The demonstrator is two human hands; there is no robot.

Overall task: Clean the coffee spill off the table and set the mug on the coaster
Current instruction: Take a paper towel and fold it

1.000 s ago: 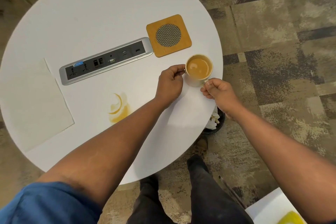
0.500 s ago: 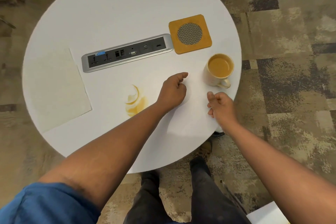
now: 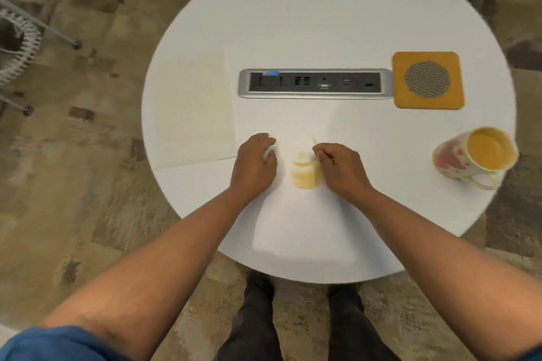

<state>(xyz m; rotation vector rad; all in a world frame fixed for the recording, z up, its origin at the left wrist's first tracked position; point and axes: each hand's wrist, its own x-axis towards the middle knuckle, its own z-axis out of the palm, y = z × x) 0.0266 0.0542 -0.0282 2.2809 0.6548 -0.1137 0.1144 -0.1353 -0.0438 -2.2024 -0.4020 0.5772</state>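
Note:
A tan coffee spill (image 3: 305, 171) lies on the round white table (image 3: 322, 9), between my two hands. My left hand (image 3: 254, 164) rests just left of it with fingers curled and nothing in it. My right hand (image 3: 341, 167) sits just right of it, also curled and empty, covering the spill's right edge. A patterned mug (image 3: 472, 155) full of coffee stands near the table's right edge, handle toward me. The square wooden coaster (image 3: 427, 80) with a mesh centre lies behind the mug, bare. A white napkin (image 3: 193, 108) lies flat to the left.
A silver power and socket strip (image 3: 315, 83) is set into the table's middle, touching the coaster's left side. Patterned carpet surrounds the table. A chair base with castors (image 3: 26, 47) stands at far left. My legs are under the near edge.
Both hands let go of the mug and moved left across the table to either side of the spill. The mug stays near the right edge. The view has shifted left.

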